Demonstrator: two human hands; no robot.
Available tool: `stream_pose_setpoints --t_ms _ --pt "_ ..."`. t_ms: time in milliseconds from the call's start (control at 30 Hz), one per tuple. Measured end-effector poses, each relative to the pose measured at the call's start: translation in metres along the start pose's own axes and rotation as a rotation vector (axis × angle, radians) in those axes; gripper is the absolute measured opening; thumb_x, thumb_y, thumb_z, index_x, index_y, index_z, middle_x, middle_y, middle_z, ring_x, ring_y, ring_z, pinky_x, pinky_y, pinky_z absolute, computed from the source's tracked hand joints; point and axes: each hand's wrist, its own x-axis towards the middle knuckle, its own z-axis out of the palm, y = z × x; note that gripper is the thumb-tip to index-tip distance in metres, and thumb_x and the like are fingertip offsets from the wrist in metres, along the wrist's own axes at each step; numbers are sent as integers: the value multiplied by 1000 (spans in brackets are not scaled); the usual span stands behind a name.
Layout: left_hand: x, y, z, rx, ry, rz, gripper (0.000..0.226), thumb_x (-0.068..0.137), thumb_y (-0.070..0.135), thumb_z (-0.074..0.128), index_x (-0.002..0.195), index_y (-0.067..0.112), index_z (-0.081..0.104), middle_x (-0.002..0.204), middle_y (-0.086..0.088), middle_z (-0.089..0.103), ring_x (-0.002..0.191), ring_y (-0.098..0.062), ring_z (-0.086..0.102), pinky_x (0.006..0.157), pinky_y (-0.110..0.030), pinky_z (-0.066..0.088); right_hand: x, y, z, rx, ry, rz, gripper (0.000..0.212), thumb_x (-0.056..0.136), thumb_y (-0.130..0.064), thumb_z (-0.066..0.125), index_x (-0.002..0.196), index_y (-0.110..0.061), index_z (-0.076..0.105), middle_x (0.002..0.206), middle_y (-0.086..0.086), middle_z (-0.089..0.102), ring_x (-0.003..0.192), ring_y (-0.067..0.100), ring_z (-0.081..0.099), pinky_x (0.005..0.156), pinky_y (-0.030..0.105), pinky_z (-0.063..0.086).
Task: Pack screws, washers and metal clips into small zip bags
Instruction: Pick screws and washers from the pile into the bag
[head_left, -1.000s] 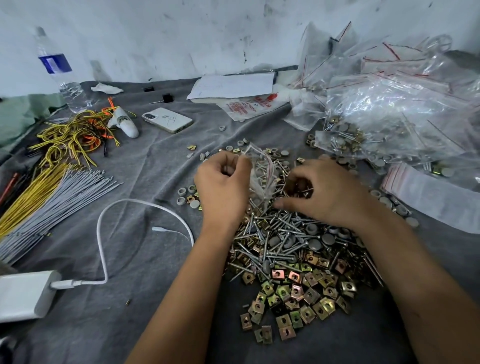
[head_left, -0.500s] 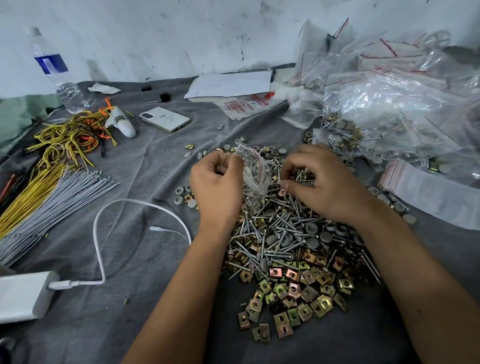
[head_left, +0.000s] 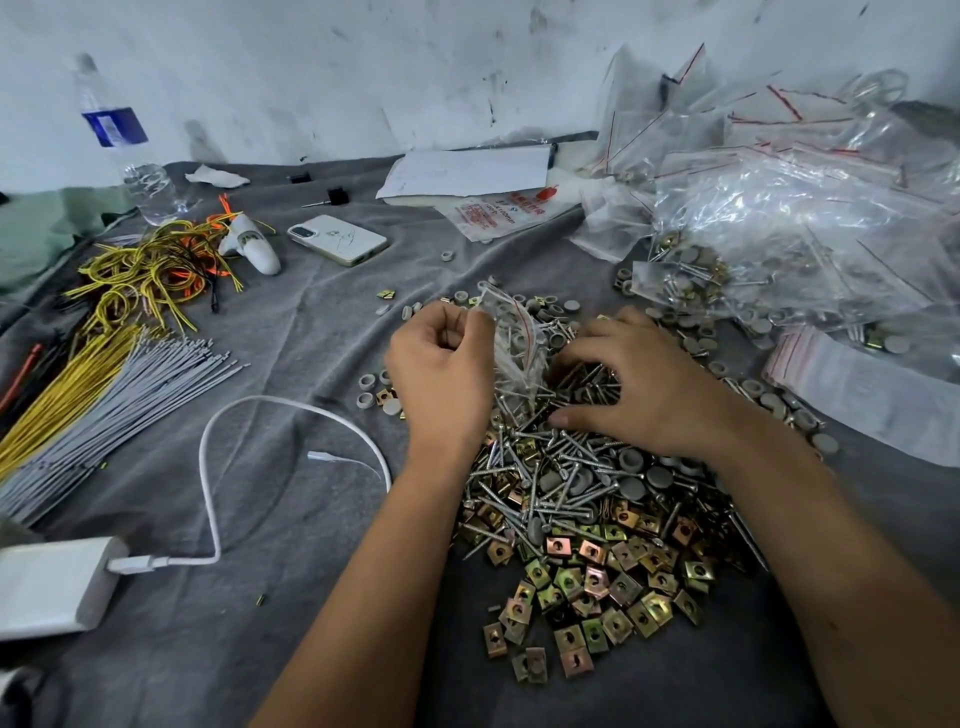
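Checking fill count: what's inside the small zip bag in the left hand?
Several screws show through the clear small zip bag gripped by the left hand. An exact count, or any washers or clips inside, cannot be told: fingers and crumpled plastic cover part.

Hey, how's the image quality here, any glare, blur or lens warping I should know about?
Head view: soft, even light; white glare on the heap of filled zip bags; wide-angle bending toward the edges, as on the water bottle; screws and both hands sharp.

Left hand (head_left: 441, 379) curled into a fist, right hand (head_left: 644, 384) palm down with fingers bent.
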Motion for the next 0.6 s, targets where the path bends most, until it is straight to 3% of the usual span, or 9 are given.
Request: stream_pose_setpoints --t_ms 67,233,300,400,433,600 --pt "0 0 0 -1 3 -1 35 88 6 63 59 12 45 54 -3 38 55 -18 33 54 -32 28 0 0 -1 7 23 -26 29 79 -60 73 97 -37 67 107 -15 52 111 10 37 102 46 39" --pt "0 -1 0 -11 -9 2 32 88 8 63 60 9 47 54 -4 39 54 -18 33 53 -32 29 1 -1 -1 97 218 -45 14 89 -39 70 92 -26 71 96 -12 56 105 15 44 93 42 39" --pt "0 -1 1 -1 -7 7 33 88 6 63 60 7 46 54 -5 39 54 -18 33 53 -32 29 1 0 -2 157 243 -17 17 89 -45 65 92 -28 67 98 -12 56 109 18 46 93 40 37" --pt "-1 -1 2 -2 -6 15 34 86 7 62 59 3 42 54 -5 39 55 -18 33 54 -32 29 1 -3 0 20 33 28 56 77 -73 56 115 -33 67 114 -14 49 123 16 36 103 43 33" --pt "-1 -2 2 0 -5 22 33 85 8 61 60 0 42 54 -5 39 55 -18 33 54 -33 29 1 -4 2 -48 -8 26 61 77 -74 58 121 -33 66 119 -11 49 125 17 33 105 44 32" --pt "0 -4 2 14 8 28 31 88 5 63 65 -8 46 56 -9 41 56 -19 35 54 -34 31 3 -3 6 -46 80 -60 36 87 -50 72 113 -26 73 118 -7 54 119 16 33 108 51 31"
